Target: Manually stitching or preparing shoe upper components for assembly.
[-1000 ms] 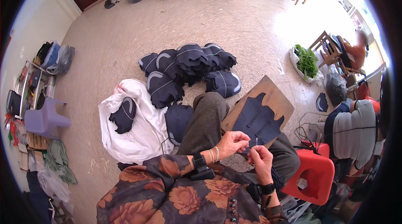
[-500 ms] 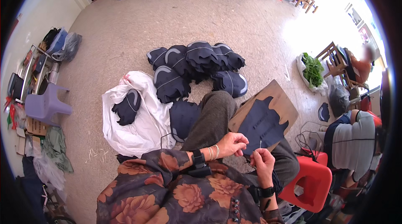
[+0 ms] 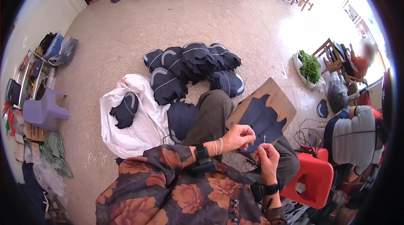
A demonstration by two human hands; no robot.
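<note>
A dark navy cut piece [image 3: 261,117] with a jagged edge and rows of small marks lies on a wooden board [image 3: 281,96] across my lap. Over its near edge, my right hand [image 3: 268,160] is closed on a thin, pale needle-like tool [image 3: 264,139], its tip pointing up. My left hand [image 3: 238,137] is just left of it, thumb and fingers pinched together. What those fingers hold, if anything, is too small to make out. The two hands are close but apart.
Tied bundles of dark pieces [image 3: 198,59] lie on the floor ahead. A white sack [image 3: 145,117] holding one bundle [image 3: 126,109] spreads at my left. A red plastic stool [image 3: 322,183] stands at my right, near a person [image 3: 353,134] in grey; a purple stool [image 3: 44,109] is far left.
My left hand has risen slightly, and my right hand has shifted a little right and up, its tool now more upright. The whole view has shifted slightly.
</note>
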